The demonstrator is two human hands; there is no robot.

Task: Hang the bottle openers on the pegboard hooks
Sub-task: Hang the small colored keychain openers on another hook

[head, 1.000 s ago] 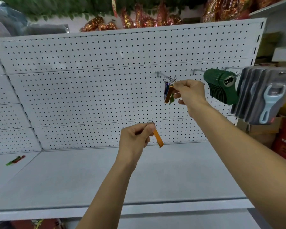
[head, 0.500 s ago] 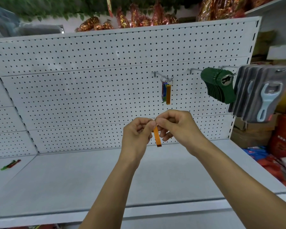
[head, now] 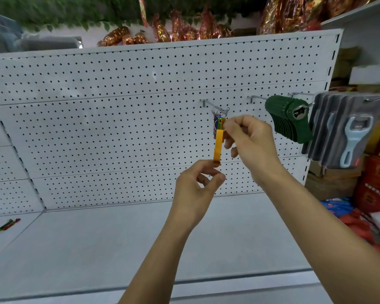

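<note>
Now right hand (head: 248,143) pinches upright orange opener (head: 218,143) top; hook (head: 219,109) at 12 o'clock; left hand (head: 198,183) pinches bottom.

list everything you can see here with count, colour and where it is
pegboard: one, white, back wall of the shelf
orange opener: one, below the hook, held at both ends
hung openers: a small bunch, mixed colours, on key rings on the middle hook
hook: one, metal, mid pegboard
green openers: a stack, dark green, hook to the right
carded openers: a stack, grey cards with pale blue opener, far right hook
shelf: one, light grey, below the pegboard
loose openers: green and red, count unclear, far left of shelf
foil packs: several, red and gold, above the pegboard
left hand: pinches the opener's lower end
right hand: pinches its top
</note>
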